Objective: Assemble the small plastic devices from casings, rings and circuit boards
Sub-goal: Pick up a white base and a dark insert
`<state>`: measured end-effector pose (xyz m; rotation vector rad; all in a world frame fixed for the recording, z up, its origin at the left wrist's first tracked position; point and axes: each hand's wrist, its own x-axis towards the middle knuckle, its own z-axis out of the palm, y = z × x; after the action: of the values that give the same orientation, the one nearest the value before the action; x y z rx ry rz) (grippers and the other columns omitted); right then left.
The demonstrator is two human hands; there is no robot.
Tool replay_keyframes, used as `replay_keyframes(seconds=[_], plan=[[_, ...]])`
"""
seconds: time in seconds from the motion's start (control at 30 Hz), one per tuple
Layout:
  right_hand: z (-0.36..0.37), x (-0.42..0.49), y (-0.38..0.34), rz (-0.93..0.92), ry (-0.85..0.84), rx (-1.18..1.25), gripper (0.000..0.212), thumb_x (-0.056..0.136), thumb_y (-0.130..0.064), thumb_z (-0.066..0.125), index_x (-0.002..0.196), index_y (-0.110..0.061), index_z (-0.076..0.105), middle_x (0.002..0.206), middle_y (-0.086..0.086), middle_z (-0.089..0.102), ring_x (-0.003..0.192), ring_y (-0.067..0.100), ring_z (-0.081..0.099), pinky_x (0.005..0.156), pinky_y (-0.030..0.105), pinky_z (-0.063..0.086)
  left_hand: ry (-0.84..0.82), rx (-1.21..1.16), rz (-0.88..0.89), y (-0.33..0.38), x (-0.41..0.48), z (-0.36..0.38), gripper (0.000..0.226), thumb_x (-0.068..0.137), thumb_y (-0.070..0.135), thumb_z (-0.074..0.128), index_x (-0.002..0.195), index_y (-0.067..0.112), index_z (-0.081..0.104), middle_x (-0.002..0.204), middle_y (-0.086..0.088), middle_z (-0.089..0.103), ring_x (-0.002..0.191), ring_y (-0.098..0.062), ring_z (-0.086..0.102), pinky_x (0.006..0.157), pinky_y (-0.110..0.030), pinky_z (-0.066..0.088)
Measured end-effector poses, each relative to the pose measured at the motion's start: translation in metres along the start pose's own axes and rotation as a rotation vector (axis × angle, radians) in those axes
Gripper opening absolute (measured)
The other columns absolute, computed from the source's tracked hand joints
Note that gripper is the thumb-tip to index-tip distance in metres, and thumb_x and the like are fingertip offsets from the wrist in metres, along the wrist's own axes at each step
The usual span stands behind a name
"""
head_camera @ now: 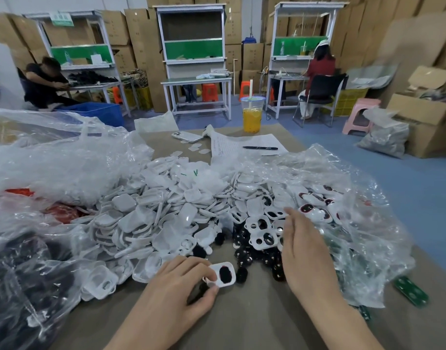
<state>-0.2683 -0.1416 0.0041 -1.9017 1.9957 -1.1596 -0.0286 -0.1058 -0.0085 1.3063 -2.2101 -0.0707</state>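
White casing (223,274) sits pinched in the left hand's (176,289) grip on the desk (254,314), while the right hand (305,253), loosely open, hovers over holed covers (261,238), probably to pick one.

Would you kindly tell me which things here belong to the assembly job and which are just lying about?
Job: white casing pinched by the left hand; pile of white casings; black round parts; green circuit board.
Lying about: drink cup; phone; pen; paper sheet.
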Motion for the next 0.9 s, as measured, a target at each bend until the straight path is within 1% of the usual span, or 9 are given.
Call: replay_keyframes(seconds=[0.07,0.17,0.2,0.27,0.33,0.4,0.6,0.77,0.9], plan=[[-0.008,0.001,-0.001,0.064,0.11,0.13,0.042,0.106,-0.042,0.02,0.138,-0.03,0.045,0.123,-0.017,0.055,0.11,0.006,0.055,0.09,0.025,0.043,-0.001,-0.004,-0.005,-0.001,0.0,0.001,0.018,0.085,0.047,0.057,0.086,0.035,0.07,0.104,0.024,0.067,0.097,0.002,0.06,0.088,-0.017,0.042],[-0.02,0.001,0.004,0.074,0.158,0.056,0.031,0.101,-0.032,0.03,0.125,-0.028,0.049,0.093,-0.015,0.061,0.075,0.006,0.058,0.062,0.024,0.038,-0.017,-0.019,-0.023,-0.002,0.0,0.002,0.02,0.085,0.051,0.057,0.088,0.037,0.07,0.108,0.025,0.066,0.1,0.003,0.057,0.09,-0.017,0.04],[-0.021,-0.001,0.007,0.082,0.122,-0.012,0.029,0.1,-0.029,0.035,0.123,-0.026,0.052,0.09,-0.012,0.061,0.073,0.01,0.058,0.062,0.029,0.039,-0.025,-0.025,-0.028,-0.003,-0.001,0.002,0.022,0.086,0.053,0.056,0.091,0.037,0.07,0.11,0.026,0.065,0.102,0.004,0.056,0.091,-0.017,0.04],[-0.02,-0.009,0.011,0.09,0.001,-0.194,0.029,0.099,-0.027,0.044,0.124,-0.02,0.056,0.107,-0.001,0.066,0.094,0.022,0.06,0.08,0.038,0.042,-0.048,-0.035,-0.033,-0.005,-0.001,0.002,0.026,0.088,0.056,0.054,0.099,0.039,0.069,0.115,0.028,0.061,0.105,0.006,0.051,0.093,-0.016,0.037],[-0.017,-0.015,0.011,0.087,-0.123,-0.357,0.037,0.099,-0.037,0.045,0.132,-0.023,0.054,0.129,-0.001,0.059,0.117,0.022,0.05,0.098,0.033,0.032,-0.069,-0.062,-0.044,-0.006,-0.001,0.001,0.031,0.089,0.061,0.051,0.108,0.042,0.066,0.12,0.03,0.055,0.112,0.008,0.048,0.097,-0.015,0.035],[-0.018,-0.016,0.011,0.091,-0.194,-0.383,0.047,0.098,-0.052,0.042,0.14,-0.03,0.048,0.138,-0.006,0.051,0.127,0.017,0.041,0.104,0.029,0.028,-0.062,-0.111,-0.059,-0.006,-0.002,0.0,0.031,0.091,0.062,0.05,0.113,0.044,0.062,0.123,0.031,0.051,0.116,0.007,0.049,0.097,-0.015,0.037],[-0.022,-0.021,0.015,0.103,-0.191,-0.266,0.041,0.093,-0.043,0.064,0.128,-0.021,0.059,0.124,-0.001,0.054,0.118,0.022,0.049,0.095,0.031,0.035,0.027,-0.188,-0.108,-0.004,-0.003,-0.004,0.019,0.095,0.051,0.053,0.111,0.044,0.06,0.123,0.027,0.052,0.114,0.002,0.055,0.09,-0.012,0.042],[-0.022,-0.021,0.014,0.096,-0.139,-0.192,0.033,0.091,-0.033,0.071,0.118,-0.019,0.059,0.108,-0.004,0.039,0.102,0.018,0.047,0.081,0.026,0.032,0.073,-0.216,-0.165,-0.002,-0.002,-0.005,0.016,0.097,0.047,0.051,0.109,0.043,0.061,0.119,0.027,0.054,0.111,-0.001,0.057,0.085,-0.002,0.038],[-0.021,-0.021,0.013,0.043,-0.135,-0.166,0.037,0.094,-0.028,0.067,0.13,-0.024,0.057,0.116,-0.003,0.044,0.115,0.018,0.045,0.085,0.022,0.028,0.125,-0.237,-0.187,0.0,-0.002,-0.008,0.02,0.098,0.049,0.046,0.109,0.042,0.061,0.116,0.027,0.055,0.11,0.002,0.055,0.086,-0.002,0.036]])
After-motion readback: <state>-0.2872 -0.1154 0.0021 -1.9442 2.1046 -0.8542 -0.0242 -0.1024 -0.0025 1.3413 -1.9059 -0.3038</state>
